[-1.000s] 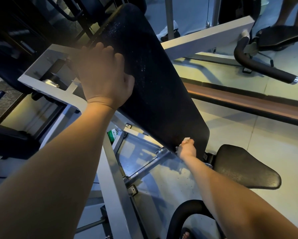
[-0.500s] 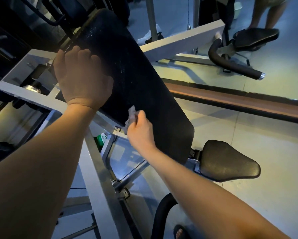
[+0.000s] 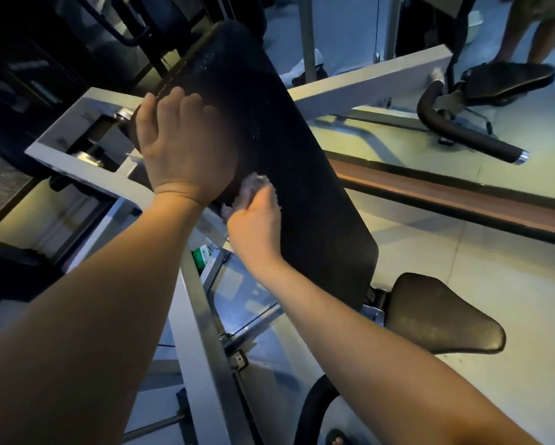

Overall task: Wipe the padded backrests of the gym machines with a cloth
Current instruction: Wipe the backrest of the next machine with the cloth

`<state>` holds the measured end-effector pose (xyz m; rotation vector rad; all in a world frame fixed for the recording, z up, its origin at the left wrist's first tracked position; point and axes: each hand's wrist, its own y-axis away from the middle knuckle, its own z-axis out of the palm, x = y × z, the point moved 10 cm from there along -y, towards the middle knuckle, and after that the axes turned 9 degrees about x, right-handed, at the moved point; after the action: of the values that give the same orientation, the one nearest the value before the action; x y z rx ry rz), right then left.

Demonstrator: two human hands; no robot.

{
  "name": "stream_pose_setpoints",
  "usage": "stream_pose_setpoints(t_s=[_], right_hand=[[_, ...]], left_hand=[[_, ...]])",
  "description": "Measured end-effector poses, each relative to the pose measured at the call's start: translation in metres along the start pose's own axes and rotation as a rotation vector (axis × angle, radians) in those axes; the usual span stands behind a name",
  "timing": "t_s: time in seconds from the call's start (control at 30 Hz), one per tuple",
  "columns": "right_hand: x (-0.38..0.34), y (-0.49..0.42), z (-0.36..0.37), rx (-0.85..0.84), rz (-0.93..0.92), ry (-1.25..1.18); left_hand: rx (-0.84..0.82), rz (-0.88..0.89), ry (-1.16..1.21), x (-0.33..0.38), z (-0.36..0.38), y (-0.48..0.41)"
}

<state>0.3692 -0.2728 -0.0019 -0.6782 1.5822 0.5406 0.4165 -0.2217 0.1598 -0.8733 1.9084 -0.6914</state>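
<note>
A long black padded backrest slants from upper left down to lower right on a grey machine frame. My left hand lies flat on the pad's upper left part, fingers over its edge. My right hand is closed on a small pale cloth and presses it against the pad's left edge, just below the left hand. The cloth looks blurred. A black seat sits at the foot of the backrest.
A grey frame bar runs under my arms. A black curved handle and another black pad stand at the upper right, with a person's legs behind. A brown floor strip crosses the pale tiles.
My right hand has carried the cloth up along the pad's left edge, from its bottom corner to just under the left hand. The left hand has stayed on the pad's upper part.
</note>
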Motion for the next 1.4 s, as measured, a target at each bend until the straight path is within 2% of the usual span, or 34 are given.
stream_pose_setpoints(t_s=[0.07, 0.13, 0.27, 0.4, 0.5, 0.57, 0.63, 0.7, 0.77, 0.83, 0.9, 0.93, 1.0, 1.07, 1.13, 1.2, 1.23, 1.3, 1.4], right_hand=[[-0.031, -0.007, 0.004, -0.018, -0.189, 0.012], [-0.021, -0.013, -0.001, -0.052, -0.297, 0.143], [0.042, -0.04, -0.023, -0.078, -0.167, 0.283], [0.034, -0.068, -0.026, 0.096, -0.019, 0.26], [0.005, -0.053, -0.006, 0.009, -0.252, 0.224], [-0.002, -0.063, -0.008, 0.056, -0.401, 0.333], [0.002, -0.104, -0.017, 0.144, -0.322, 0.387], [0.016, -0.138, -0.023, 0.184, -0.11, 0.363], [0.021, -0.137, -0.025, 0.213, -0.07, 0.365], [0.014, -0.105, -0.017, 0.177, -0.238, 0.323], [0.011, -0.062, -0.003, 0.005, -0.422, 0.319], [0.01, -0.054, -0.002, -0.025, -0.502, 0.35], [0.002, -0.076, -0.003, 0.048, -0.631, 0.483], [-0.005, -0.121, -0.003, 0.107, -0.529, 0.586], [0.002, -0.163, -0.011, 0.157, -0.277, 0.579], [0.013, -0.171, -0.02, 0.231, -0.079, 0.42], [0.015, -0.159, -0.019, 0.241, -0.061, 0.347], [0.009, -0.118, -0.008, 0.169, -0.206, 0.335], [-0.016, -0.081, 0.001, 0.103, -0.605, 0.464]], left_hand=[[0.02, 0.003, -0.002, 0.0, -0.002, -0.002], [0.021, 0.009, 0.001, 0.0, -0.002, -0.001], [0.013, 0.026, 0.02, 0.002, -0.001, 0.001], [0.007, 0.005, 0.02, 0.0, 0.0, 0.001], [0.021, 0.009, 0.027, -0.001, 0.001, 0.0], [0.024, 0.008, 0.041, -0.001, 0.001, 0.001], [0.041, 0.013, 0.047, -0.001, 0.002, 0.0], [0.046, 0.014, 0.054, -0.002, 0.002, 0.001], [0.039, 0.016, 0.068, -0.001, 0.002, 0.001], [0.038, 0.013, 0.063, -0.001, 0.003, 0.001], [0.053, 0.009, 0.058, -0.001, 0.002, 0.001], [0.063, 0.009, 0.055, -0.001, 0.002, 0.0], [0.07, 0.008, 0.054, -0.002, 0.001, 0.0], [0.061, 0.009, 0.06, -0.001, 0.001, 0.0], [0.048, 0.007, 0.06, -0.002, 0.003, 0.001], [0.043, 0.011, 0.062, -0.001, 0.004, 0.001], [0.045, 0.011, 0.065, -0.001, 0.004, 0.001], [0.058, 0.005, 0.071, -0.002, 0.004, 0.001], [0.061, 0.005, 0.074, -0.003, 0.004, 0.001]])
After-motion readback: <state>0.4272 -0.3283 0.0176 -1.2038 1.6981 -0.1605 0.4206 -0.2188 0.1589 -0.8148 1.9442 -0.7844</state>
